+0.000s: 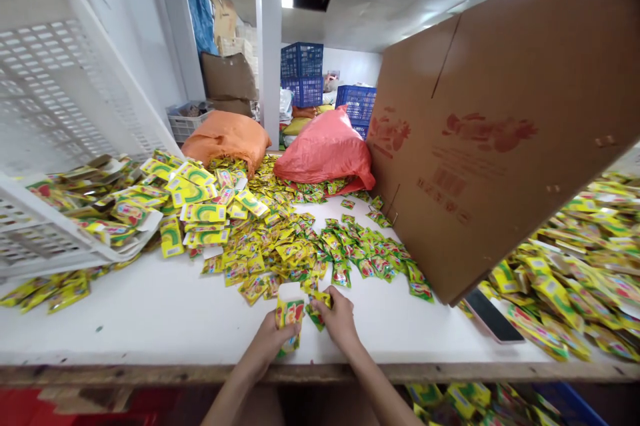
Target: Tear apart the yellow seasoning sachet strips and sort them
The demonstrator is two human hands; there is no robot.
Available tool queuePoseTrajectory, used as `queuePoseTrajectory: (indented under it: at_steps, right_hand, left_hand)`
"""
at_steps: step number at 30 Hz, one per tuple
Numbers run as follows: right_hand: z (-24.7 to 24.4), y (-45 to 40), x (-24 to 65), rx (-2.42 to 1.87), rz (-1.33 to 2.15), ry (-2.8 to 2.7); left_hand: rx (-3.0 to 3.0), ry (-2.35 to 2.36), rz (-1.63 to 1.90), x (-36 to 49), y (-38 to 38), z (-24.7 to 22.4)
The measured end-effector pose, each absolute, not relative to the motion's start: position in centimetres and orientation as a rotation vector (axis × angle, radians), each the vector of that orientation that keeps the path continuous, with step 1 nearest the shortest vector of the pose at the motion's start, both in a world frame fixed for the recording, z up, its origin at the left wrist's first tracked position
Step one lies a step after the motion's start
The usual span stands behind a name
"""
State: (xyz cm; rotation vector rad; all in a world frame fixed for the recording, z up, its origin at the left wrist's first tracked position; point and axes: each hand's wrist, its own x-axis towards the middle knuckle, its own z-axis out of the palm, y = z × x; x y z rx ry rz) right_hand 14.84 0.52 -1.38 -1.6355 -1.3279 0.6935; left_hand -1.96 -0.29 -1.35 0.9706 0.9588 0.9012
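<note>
- Centrally, I see a left hand clamped around a yellow cardboard box, white flap up, over the white table.
- Just beside it, the right hand pinches shiny yellow-and-green plastic sachets.
- Beyond lie heaped loose sachets and a red plastic sack.

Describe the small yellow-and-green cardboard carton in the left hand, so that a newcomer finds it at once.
Find the white tabletop, then the middle of its near edge. There, the bare left hand holds the small yellow-and-green cardboard carton upright. Unlike the small green-and-yellow sachets in the bare right hand, it is box-shaped, with a white flap at its top.
</note>
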Motion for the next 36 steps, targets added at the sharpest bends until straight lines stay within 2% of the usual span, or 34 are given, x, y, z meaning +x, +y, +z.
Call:
queuePoseTrajectory:
  at_steps: [6, 11, 14, 22, 30, 36]
  right_hand:
    - [0.0, -0.3, 13.5, -1.354, 0.900, -1.171]
    - [1.4, -1.7, 11.4, -0.986, 1.229, -0.569]
    - [1.7, -2.2, 10.8, -0.923, 1.337, -0.388]
    - [0.5, -2.2, 11.6, -1.162, 0.965, -0.580]
    - [0.3, -3.2, 11.4, -1.201, 0.926, -0.951]
    - [1.5, -3.3, 13.4, -1.204, 0.791, -1.004]
  left_hand:
    - [0.979, 0.813, 0.901, -2.0, -0.6, -0.4]
    - [1.017, 0.880, 1.035, -1.4, -1.2, -1.0]
    - [1.112, 0.884, 1.038, -0.8, -1.8, -1.2]
    - [1.193, 0.908, 1.037, -1.1, -2.7, 1.3]
    - [1.121, 0.857, 0.985, -1.0, -2.3, 1.7]
    - [1.056, 0.924, 0.923, -0.8, -1.4, 1.0]
